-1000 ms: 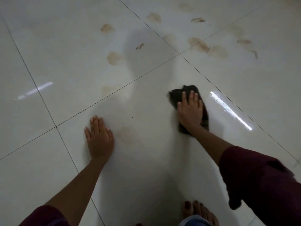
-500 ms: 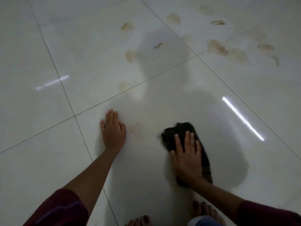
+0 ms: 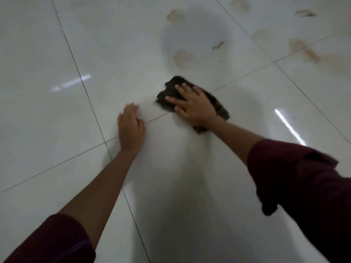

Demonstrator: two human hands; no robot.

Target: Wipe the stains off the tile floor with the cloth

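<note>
A dark crumpled cloth (image 3: 171,92) lies on the glossy white tile floor (image 3: 57,54), over a grout line near the centre. My right hand (image 3: 193,106) presses flat on the cloth with fingers spread and straight. My left hand (image 3: 131,128) rests flat on the bare tile to the cloth's left, beside a grout crossing. Several brown stains mark the floor beyond the cloth: one just ahead (image 3: 182,57), a small dark streak (image 3: 218,45), another farther back (image 3: 175,15), and a smeared cluster at the right (image 3: 307,51).
Grout lines cross the floor diagonally. Light reflections glare at the left (image 3: 74,83) and at the right (image 3: 289,126). My dark red sleeves fill the lower corners. A round shadow falls on the tile around the nearer stains.
My right hand has pushed the cloth forward and left onto the grout line, closer to my left hand. The faint stain beside my left hand no longer shows. The view has shifted.
</note>
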